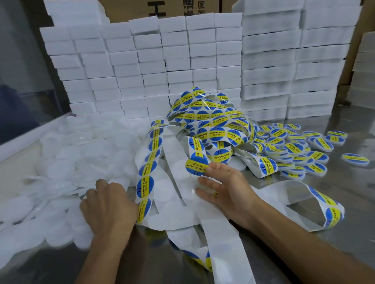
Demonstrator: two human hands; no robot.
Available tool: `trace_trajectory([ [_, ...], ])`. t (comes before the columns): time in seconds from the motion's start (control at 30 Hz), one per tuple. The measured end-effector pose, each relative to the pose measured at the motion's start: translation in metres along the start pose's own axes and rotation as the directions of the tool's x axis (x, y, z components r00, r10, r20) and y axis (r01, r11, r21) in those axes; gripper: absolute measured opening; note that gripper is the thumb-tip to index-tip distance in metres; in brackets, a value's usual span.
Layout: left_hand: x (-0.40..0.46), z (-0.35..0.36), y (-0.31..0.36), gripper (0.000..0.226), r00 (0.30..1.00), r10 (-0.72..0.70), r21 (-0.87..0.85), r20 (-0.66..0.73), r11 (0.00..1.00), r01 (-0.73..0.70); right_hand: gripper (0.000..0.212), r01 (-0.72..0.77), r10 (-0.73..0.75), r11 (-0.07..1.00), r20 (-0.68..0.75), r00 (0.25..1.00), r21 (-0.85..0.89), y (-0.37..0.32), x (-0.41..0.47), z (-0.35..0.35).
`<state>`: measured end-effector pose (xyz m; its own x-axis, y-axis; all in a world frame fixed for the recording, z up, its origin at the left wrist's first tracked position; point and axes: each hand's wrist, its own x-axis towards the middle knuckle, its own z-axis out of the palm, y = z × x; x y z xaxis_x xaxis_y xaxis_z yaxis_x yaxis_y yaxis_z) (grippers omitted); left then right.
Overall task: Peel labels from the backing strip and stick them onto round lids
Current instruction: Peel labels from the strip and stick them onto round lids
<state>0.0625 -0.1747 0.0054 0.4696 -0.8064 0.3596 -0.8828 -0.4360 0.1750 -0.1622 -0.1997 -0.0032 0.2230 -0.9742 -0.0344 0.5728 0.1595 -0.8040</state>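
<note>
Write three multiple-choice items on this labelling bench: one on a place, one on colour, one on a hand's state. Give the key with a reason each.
1. Where do the labelled lids lie?
A. right of the tangled backing strip
B. on the foam blocks
C. under the left hand

2. What colours are the labels?
A. red and white
B. blue and yellow
C. green and black

3. What is the right hand doing?
A. hanging idle
B. pinching a label at its fingertips
C. gripping a foam block

Key: 1 A, they spread over the metal table on the right. 2 B, blue discs with a yellow band. 3 B, its fingertips meet the label's edge.
</note>
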Motion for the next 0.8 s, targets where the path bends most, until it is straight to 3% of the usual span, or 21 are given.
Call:
trace_trajectory([
  [0.13, -0.001, -0.004, 0.003, 0.017, 0.997, -0.041, -0.023, -0.062, 0.999, 0.039, 0.030, -0.001, 0.001, 1.000, 0.006, 1.000, 0.012, 0.000, -0.001, 0.000],
  [0.23, 0.000, -0.011, 0.006, 0.015, 0.976, -0.073, -0.266, -0.205, 0.964, 0.016, 0.026, -0.006, 0.006, 1.000, 0.009, 1.000, 0.019, 0.000, -0.002, 0.000],
  [0.3, -0.003, -0.017, 0.012, 0.006, 0.948, -0.110, -0.551, -0.300, 0.831, -0.078, 0.023, -0.009, 0.008, 1.000, 0.008, 1.000, 0.023, 0.000, -0.002, 0.001],
  [0.37, -0.010, -0.022, 0.020, 0.007, 0.929, -0.112, -0.728, -0.352, 0.656, -0.197, 0.020, -0.001, 0.001, 1.000, -0.001, 1.000, 0.027, 0.000, -0.002, 0.001],
  [0.43, -0.018, -0.026, 0.028, 0.008, 0.889, -0.093, -0.779, -0.449, 0.529, -0.338, 0.019, 0.015, -0.015, 1.000, -0.003, 1.000, 0.021, 0.000, -0.002, 0.002],
  [0.53, -0.031, -0.025, 0.040, 0.007, 0.827, -0.053, -0.760, -0.560, 0.431, -0.487, 0.018, 0.038, -0.038, 0.999, -0.008, 0.999, 0.001, 0.001, -0.002, 0.003],
  [0.67, -0.047, -0.015, 0.061, 0.018, 0.873, 0.025, -0.825, -0.487, 0.315, -0.469, 0.017, 0.037, -0.036, 0.999, -0.012, 0.999, 0.006, 0.000, -0.003, 0.006],
  [0.8, -0.048, -0.007, 0.070, 0.034, 0.979, 0.057, -0.968, -0.194, 0.148, -0.201, 0.010, 0.018, -0.013, 0.995, -0.049, 0.999, 0.094, 0.000, -0.002, 0.005],
])
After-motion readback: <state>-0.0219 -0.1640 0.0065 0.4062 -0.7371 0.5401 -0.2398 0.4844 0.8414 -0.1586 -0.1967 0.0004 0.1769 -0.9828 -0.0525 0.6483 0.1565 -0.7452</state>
